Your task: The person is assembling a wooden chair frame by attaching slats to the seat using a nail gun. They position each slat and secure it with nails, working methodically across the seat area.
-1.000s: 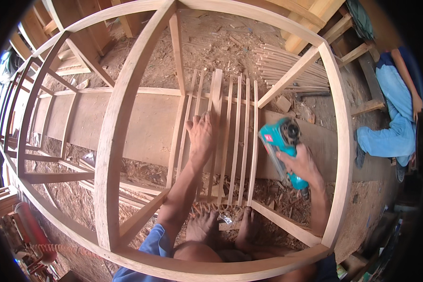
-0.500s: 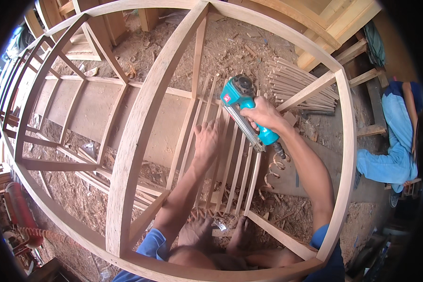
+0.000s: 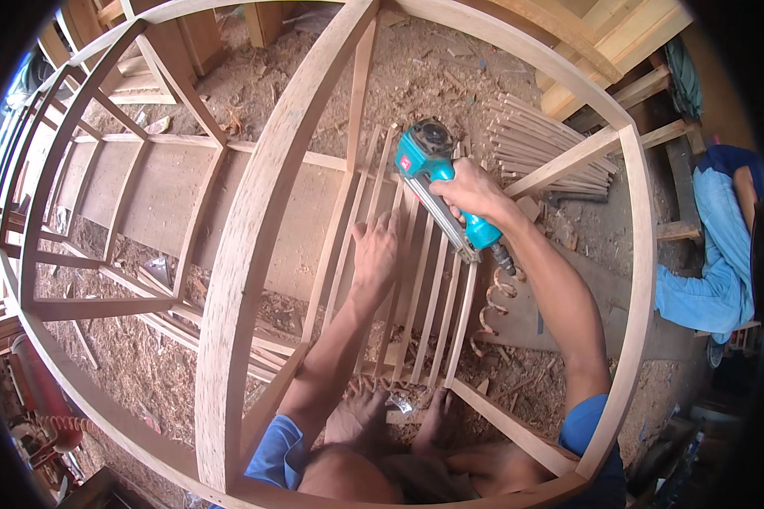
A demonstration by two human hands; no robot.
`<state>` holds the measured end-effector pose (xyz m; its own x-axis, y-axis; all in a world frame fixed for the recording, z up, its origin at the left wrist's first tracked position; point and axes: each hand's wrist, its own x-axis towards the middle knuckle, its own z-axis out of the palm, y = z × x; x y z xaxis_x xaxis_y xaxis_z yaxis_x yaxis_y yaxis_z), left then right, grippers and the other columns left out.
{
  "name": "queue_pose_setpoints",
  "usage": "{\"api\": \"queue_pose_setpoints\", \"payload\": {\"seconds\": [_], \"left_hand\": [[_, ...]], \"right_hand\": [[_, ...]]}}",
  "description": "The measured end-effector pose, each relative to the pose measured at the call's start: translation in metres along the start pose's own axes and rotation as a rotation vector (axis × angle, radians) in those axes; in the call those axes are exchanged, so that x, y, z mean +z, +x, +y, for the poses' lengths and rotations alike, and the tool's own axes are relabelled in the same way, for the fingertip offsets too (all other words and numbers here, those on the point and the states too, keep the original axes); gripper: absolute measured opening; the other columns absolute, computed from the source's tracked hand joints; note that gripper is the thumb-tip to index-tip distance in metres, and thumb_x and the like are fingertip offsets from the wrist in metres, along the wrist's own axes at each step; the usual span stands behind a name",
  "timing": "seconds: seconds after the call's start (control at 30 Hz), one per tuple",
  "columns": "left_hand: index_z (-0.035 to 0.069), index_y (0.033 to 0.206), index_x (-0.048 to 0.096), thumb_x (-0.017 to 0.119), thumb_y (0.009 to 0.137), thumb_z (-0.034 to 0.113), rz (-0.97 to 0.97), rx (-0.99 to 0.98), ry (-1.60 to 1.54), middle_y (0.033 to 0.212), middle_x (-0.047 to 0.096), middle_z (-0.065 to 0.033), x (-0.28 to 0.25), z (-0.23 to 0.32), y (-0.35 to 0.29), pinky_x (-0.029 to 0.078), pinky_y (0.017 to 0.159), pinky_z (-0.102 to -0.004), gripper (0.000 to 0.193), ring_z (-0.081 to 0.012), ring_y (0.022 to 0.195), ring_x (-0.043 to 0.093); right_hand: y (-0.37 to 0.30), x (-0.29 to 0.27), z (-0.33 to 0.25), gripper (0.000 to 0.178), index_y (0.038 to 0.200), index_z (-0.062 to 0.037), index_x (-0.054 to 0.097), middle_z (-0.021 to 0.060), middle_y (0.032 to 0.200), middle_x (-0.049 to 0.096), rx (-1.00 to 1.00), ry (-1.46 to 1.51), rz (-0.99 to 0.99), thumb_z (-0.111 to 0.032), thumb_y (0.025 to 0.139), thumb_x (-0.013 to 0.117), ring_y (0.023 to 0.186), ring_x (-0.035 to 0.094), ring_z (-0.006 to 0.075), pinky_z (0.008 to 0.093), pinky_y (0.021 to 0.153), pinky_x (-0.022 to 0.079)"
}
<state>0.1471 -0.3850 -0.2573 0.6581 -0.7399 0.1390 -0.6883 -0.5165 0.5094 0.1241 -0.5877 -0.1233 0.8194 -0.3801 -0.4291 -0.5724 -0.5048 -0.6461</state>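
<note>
My right hand (image 3: 474, 191) is wrapped round the grip of a teal pneumatic nail gun (image 3: 423, 161). The gun is tilted, and its nose is down by the rightmost of several thin wooden slats (image 3: 437, 307). A coiled air hose (image 3: 495, 295) hangs from the end of its handle. To the left of the gun, my left hand (image 3: 375, 250) lies over the slats with fingers stretched out and slightly apart. The slats run side by side inside a large curved wooden frame (image 3: 259, 229), and both my arms reach in through it.
A pile of thin wooden sticks (image 3: 547, 144) lies at the right. Beyond it sits another person in light blue trousers (image 3: 711, 246). A red tank (image 3: 36, 382) stands at the lower left. Wood shavings (image 3: 310, 59) cover the ground, and my bare feet (image 3: 355, 424) are below the slats.
The nail gun and my right hand have shifted slightly in the picture, with the gun's nose still near the rightmost slat. My left hand stays over the slats. The view has moved a little.
</note>
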Motion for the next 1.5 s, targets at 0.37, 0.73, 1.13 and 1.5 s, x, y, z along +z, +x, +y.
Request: {"api": "queue_pose_setpoints", "payload": {"seconds": [0.37,0.73,1.13,1.5], "left_hand": [[0.001,0.140,0.053,0.063,0.085,0.016,0.047,-0.004,0.005,0.132,0.063,-0.0168,0.006,-0.001,0.002,0.033,0.104,-0.0493,0.058,-0.0290,0.122,0.056],[-0.002,0.141,0.051,0.055,0.087,0.010,-0.014,-0.011,0.024,0.135,0.060,-0.0150,0.001,0.001,0.001,0.032,0.107,-0.0486,0.055,-0.0266,0.125,0.055],[0.002,0.137,0.056,0.063,0.083,0.015,0.011,-0.004,0.007,0.135,0.060,-0.0164,0.006,-0.004,0.001,0.033,0.104,-0.0489,0.057,-0.0284,0.125,0.055],[0.005,0.123,0.062,0.060,0.093,0.030,0.111,-0.124,-0.020,0.130,0.058,-0.0197,0.018,0.008,0.093,0.036,0.103,-0.0561,0.040,-0.0360,0.121,0.053]], "right_hand": [[-0.003,0.002,-0.015,0.030,0.067,0.0008,0.068,0.0138,0.055,0.064,0.031,-0.108,0.001,-0.025,0.081,0.063,0.051,0.067,0.0211,0.0351,0.061,0.056],[-0.003,0.009,-0.020,0.026,0.068,0.0017,0.064,0.0108,0.054,0.061,-0.005,-0.162,0.020,-0.021,0.081,0.065,0.047,0.063,0.0183,0.0352,0.053,0.054],[-0.044,-0.017,-0.008,0.025,0.077,0.0000,0.064,0.0041,0.058,0.058,0.056,0.017,0.061,-0.023,0.085,0.069,0.047,0.058,0.0128,0.0314,0.044,0.047],[-0.242,-0.003,0.068,0.042,0.111,0.0024,0.069,0.0228,0.095,0.073,0.317,0.041,0.266,-0.030,0.085,0.078,0.090,0.073,0.0340,0.0449,0.083,0.054]]}}
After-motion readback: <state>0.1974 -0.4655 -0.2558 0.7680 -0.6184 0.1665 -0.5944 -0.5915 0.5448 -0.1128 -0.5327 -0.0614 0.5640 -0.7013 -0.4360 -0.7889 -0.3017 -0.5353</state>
